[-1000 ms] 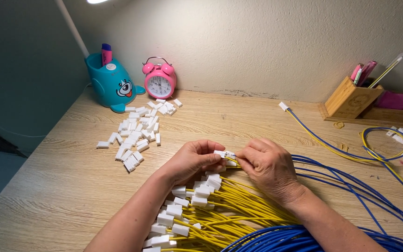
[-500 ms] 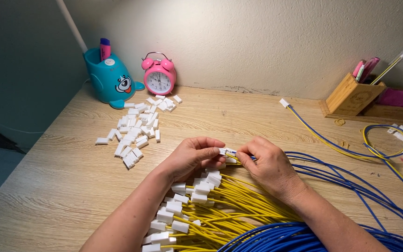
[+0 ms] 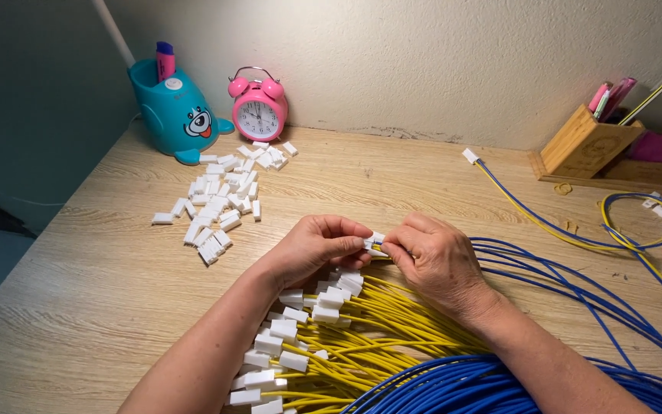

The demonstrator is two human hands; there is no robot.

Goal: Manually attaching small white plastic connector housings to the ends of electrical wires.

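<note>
Both hands met near the middle of the tabletop [image 3: 78, 307], toward its near edge. Left hand [image 3: 316, 247]: grip narrow, thumb and fingertips pinched on a small white connector [image 3: 375, 239]. Right hand [image 3: 434, 257]: grip likewise narrow, closed on the yellow wire [image 3: 383, 254] at the connector's other end; hard to tell whether the wire was fully seated, the joint being mostly hidden by fingers. Just below the hands, a bundle of yellow wires [image 3: 377, 330] already tipped with white connectors, fanned toward the near edge. Beside it on the right, a mass of blue wires [image 3: 499, 383] curving off toward the right edge. Well apart, toward the far left corner, a scatter of loose white connectors [image 3: 220, 199]. Behind those, against the wall, a teal whale-shaped pen holder [image 3: 174, 111] and a pink alarm clock [image 3: 258, 115]. At the far right corner, a wooden desk organiser [image 3: 588, 146], with a lone blue and yellow lead [image 3: 515, 199] lying near it.
</note>
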